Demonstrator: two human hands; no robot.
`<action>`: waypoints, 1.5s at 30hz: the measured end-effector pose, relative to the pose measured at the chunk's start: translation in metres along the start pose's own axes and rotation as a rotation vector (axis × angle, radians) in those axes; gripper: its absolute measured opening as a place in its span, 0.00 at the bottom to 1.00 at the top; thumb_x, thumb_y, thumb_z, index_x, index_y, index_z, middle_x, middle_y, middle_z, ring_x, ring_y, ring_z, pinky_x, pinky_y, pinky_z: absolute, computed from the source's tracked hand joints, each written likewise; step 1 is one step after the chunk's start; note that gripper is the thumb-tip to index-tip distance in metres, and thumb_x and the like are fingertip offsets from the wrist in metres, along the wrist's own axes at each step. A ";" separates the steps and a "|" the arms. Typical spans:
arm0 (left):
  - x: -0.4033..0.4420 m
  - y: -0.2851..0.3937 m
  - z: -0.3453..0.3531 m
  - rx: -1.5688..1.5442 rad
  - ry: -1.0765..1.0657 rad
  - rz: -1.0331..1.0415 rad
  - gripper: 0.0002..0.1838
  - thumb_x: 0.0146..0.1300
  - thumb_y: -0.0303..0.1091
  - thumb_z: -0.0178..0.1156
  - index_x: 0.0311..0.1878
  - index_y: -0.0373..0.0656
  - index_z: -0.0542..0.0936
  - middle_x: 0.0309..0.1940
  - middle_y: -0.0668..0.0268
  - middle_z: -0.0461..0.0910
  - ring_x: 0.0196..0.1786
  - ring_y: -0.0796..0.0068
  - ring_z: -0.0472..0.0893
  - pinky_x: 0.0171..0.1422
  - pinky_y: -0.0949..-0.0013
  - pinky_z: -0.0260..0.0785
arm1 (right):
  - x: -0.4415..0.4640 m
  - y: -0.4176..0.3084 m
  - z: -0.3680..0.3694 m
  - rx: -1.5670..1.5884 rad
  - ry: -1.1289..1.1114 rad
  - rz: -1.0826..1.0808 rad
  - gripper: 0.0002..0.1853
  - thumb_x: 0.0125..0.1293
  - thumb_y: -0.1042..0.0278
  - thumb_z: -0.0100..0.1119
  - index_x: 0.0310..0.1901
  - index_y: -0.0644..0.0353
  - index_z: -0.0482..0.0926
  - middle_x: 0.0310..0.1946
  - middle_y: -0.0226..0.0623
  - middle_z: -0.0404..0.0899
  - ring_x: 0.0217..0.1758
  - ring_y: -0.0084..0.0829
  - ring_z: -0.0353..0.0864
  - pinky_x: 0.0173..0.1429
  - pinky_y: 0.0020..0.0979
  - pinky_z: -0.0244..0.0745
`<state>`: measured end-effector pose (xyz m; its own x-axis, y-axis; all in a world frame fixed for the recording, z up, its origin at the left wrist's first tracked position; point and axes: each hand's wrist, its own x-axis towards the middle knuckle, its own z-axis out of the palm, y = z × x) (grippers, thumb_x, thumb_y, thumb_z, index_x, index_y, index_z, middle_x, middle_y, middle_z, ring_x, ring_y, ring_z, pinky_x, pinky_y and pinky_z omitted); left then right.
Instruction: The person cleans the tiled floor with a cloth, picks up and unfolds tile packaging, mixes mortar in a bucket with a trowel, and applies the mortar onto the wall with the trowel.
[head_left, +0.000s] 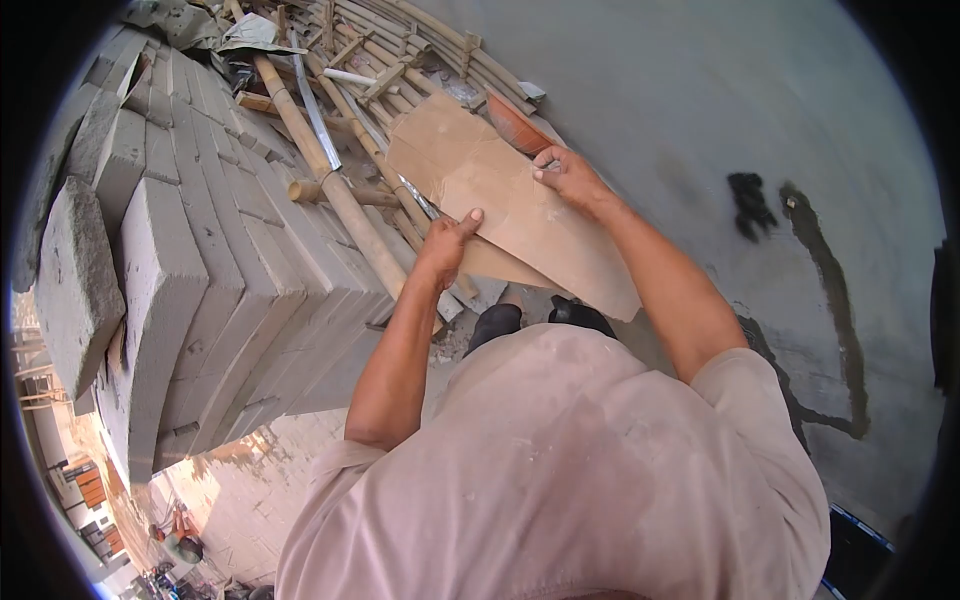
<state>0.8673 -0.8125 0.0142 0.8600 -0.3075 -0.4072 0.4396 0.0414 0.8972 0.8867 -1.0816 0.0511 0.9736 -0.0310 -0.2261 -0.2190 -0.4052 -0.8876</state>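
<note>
A creased brown piece of cardboard (505, 195) is stretched out in front of my body, with a second layer or flap showing beneath its lower left edge. My left hand (446, 248) grips that left edge, thumb on top and fingers hidden underneath. On the opposite edge, my right hand (572, 182) is closed in a pinch on the cardboard. Just beyond the right hand is an orange-red object (516, 126), curved like a shallow bowl; the cardboard hides part of it.
Grey blocks (215, 230) are stacked high on my left. Bamboo poles (325, 165) and wooden pieces lie ahead, with a metal strip (316, 105) among them. A grey wall (700, 90) with dark patches rises on the right. Another person (182, 540) is far below left.
</note>
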 end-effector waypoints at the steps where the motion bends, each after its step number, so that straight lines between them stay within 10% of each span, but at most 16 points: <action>1: 0.002 0.002 0.005 0.006 -0.018 -0.001 0.26 0.66 0.50 0.67 0.42 0.28 0.79 0.33 0.58 0.82 0.31 0.70 0.79 0.35 0.64 0.73 | -0.006 -0.004 -0.004 -0.037 0.036 -0.020 0.11 0.68 0.64 0.67 0.47 0.59 0.79 0.36 0.29 0.79 0.41 0.26 0.75 0.51 0.32 0.72; 4: 0.006 0.002 0.017 -0.013 0.126 -0.112 0.26 0.67 0.48 0.66 0.46 0.26 0.79 0.39 0.54 0.82 0.36 0.67 0.80 0.40 0.61 0.74 | -0.042 -0.014 -0.007 -0.650 0.410 -0.242 0.24 0.60 0.59 0.73 0.55 0.61 0.80 0.53 0.43 0.78 0.58 0.38 0.76 0.62 0.42 0.70; 7: 0.010 0.007 0.025 -0.033 0.242 -0.130 0.26 0.67 0.46 0.64 0.50 0.26 0.78 0.43 0.51 0.81 0.40 0.64 0.81 0.43 0.58 0.74 | -0.106 -0.032 -0.002 -0.682 0.215 -0.339 0.27 0.57 0.57 0.74 0.55 0.60 0.79 0.64 0.45 0.71 0.70 0.43 0.66 0.67 0.45 0.67; 14: 0.016 0.028 0.057 0.050 -0.027 -0.207 0.38 0.66 0.59 0.61 0.58 0.25 0.77 0.55 0.47 0.80 0.55 0.55 0.80 0.63 0.56 0.71 | -0.178 0.030 0.011 -0.878 0.331 -0.163 0.25 0.65 0.70 0.63 0.65 0.55 0.76 0.63 0.48 0.76 0.70 0.47 0.72 0.69 0.44 0.69; 16: 0.019 0.019 0.062 0.174 -0.218 -0.188 0.44 0.65 0.67 0.60 0.58 0.25 0.79 0.59 0.46 0.79 0.61 0.55 0.78 0.69 0.56 0.66 | -0.201 0.004 -0.019 -0.544 0.313 0.229 0.26 0.67 0.76 0.57 0.67 0.53 0.75 0.54 0.50 0.83 0.59 0.49 0.82 0.65 0.42 0.75; 21: 0.034 0.002 0.099 0.359 -0.331 -0.327 0.59 0.62 0.83 0.42 0.62 0.25 0.78 0.65 0.42 0.74 0.68 0.54 0.73 0.75 0.55 0.60 | -0.269 0.052 -0.067 0.018 0.666 0.109 0.23 0.66 0.79 0.58 0.63 0.55 0.79 0.53 0.46 0.86 0.52 0.37 0.87 0.60 0.37 0.78; 27: 0.048 0.004 0.193 0.172 -0.760 -0.268 0.66 0.55 0.90 0.34 0.68 0.30 0.72 0.65 0.46 0.73 0.70 0.57 0.70 0.76 0.56 0.60 | -0.352 0.101 -0.104 1.151 0.289 0.200 0.29 0.66 0.79 0.60 0.70 0.65 0.71 0.60 0.45 0.82 0.59 0.30 0.84 0.66 0.32 0.76; 31: 0.024 -0.007 0.286 -0.101 -0.819 -0.256 0.43 0.64 0.59 0.67 0.72 0.39 0.66 0.67 0.57 0.73 0.69 0.61 0.73 0.74 0.55 0.66 | -0.404 0.173 -0.094 1.103 0.168 0.305 0.29 0.66 0.79 0.58 0.70 0.67 0.71 0.59 0.43 0.82 0.59 0.29 0.84 0.64 0.31 0.76; 35: 0.007 -0.046 0.331 0.152 -0.730 -0.013 0.22 0.61 0.27 0.71 0.57 0.33 0.78 0.52 0.57 0.84 0.52 0.65 0.84 0.61 0.59 0.77 | -0.434 0.179 -0.065 0.562 0.465 0.595 0.22 0.64 0.76 0.61 0.61 0.59 0.82 0.50 0.45 0.86 0.51 0.32 0.86 0.57 0.36 0.79; 39: -0.058 -0.101 0.390 0.586 -0.825 0.325 0.16 0.59 0.21 0.69 0.51 0.32 0.82 0.47 0.59 0.87 0.47 0.72 0.85 0.53 0.68 0.76 | -0.496 0.208 -0.037 0.033 0.714 0.807 0.19 0.59 0.71 0.67 0.54 0.59 0.84 0.46 0.47 0.86 0.52 0.32 0.85 0.56 0.37 0.77; 45: -0.102 -0.153 0.479 0.391 -0.815 0.225 0.19 0.61 0.16 0.64 0.56 0.31 0.80 0.51 0.57 0.85 0.51 0.69 0.84 0.60 0.65 0.74 | -0.670 0.227 -0.053 1.129 0.938 0.606 0.19 0.63 0.70 0.68 0.55 0.61 0.82 0.51 0.41 0.85 0.59 0.37 0.82 0.60 0.44 0.76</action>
<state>0.5880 -1.2427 0.0004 0.4022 -0.9096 -0.1043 0.0392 -0.0967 0.9945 0.1881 -1.2014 0.0219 0.3272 -0.6307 -0.7037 -0.0896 0.7206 -0.6876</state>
